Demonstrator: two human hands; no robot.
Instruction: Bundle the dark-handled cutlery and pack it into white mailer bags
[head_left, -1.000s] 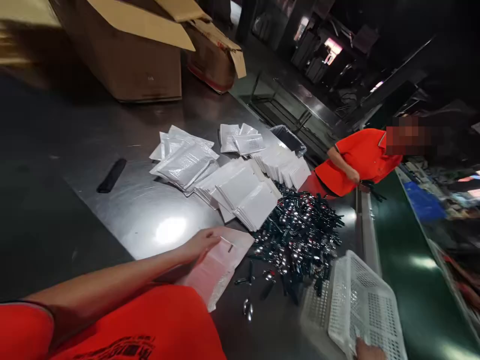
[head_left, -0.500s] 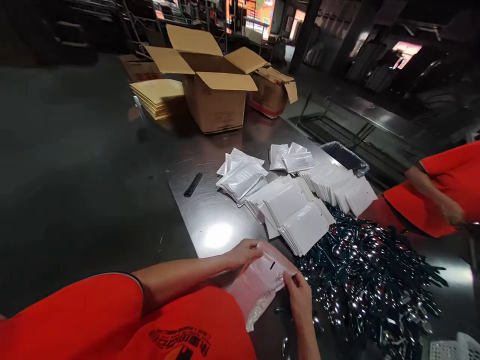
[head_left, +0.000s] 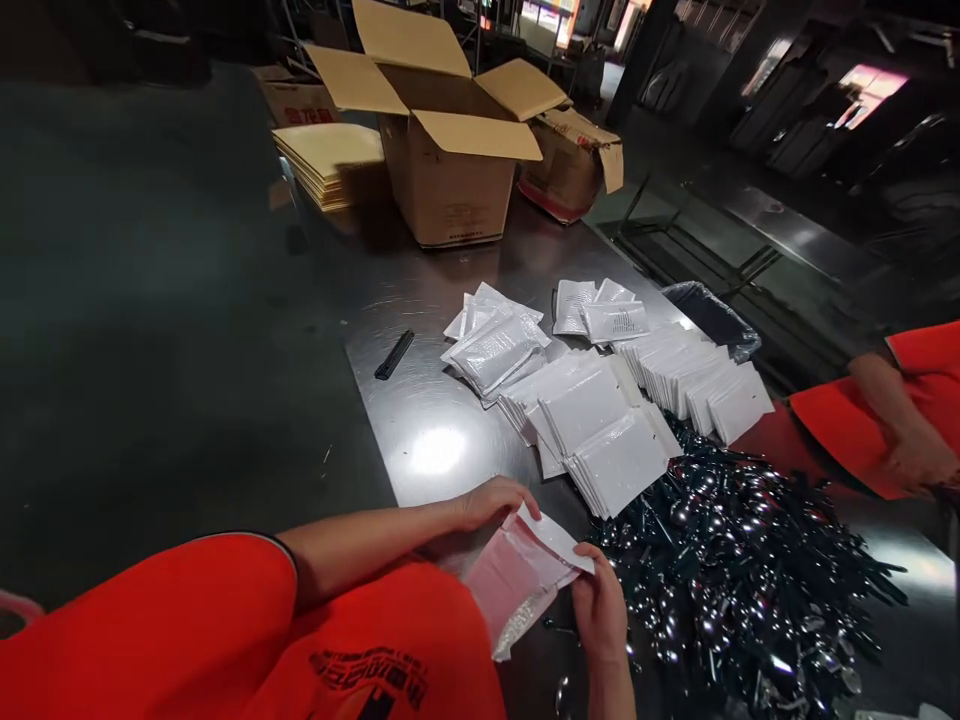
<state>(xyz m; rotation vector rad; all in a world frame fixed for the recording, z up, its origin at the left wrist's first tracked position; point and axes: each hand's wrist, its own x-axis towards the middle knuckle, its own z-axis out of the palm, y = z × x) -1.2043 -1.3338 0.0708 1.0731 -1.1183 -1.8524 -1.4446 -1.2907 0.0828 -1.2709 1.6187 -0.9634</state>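
My left hand (head_left: 491, 500) pinches the upper left edge of a clear plastic pouch (head_left: 517, 575) with a white flap. My right hand (head_left: 598, 605) grips the same pouch at its right edge, and the mouth looks pulled apart between them. The pouch hangs just above the steel table (head_left: 435, 450), in front of my orange shirt. To the right lies a big heap of shiny spoons with dark handles (head_left: 739, 580). Rows of white pouches (head_left: 600, 430) fan out beyond my hands.
An open cardboard box (head_left: 450, 150) and a second box (head_left: 570, 165) stand at the table's far end, beside a stack of tan envelopes (head_left: 330, 165). A black strip (head_left: 394, 354) lies on the steel. A person in orange (head_left: 885, 420) works at the right.
The view swung left and up. My right hand left the white basket and took the pouch's right edge. The pouch is now lifted and its flap raised.
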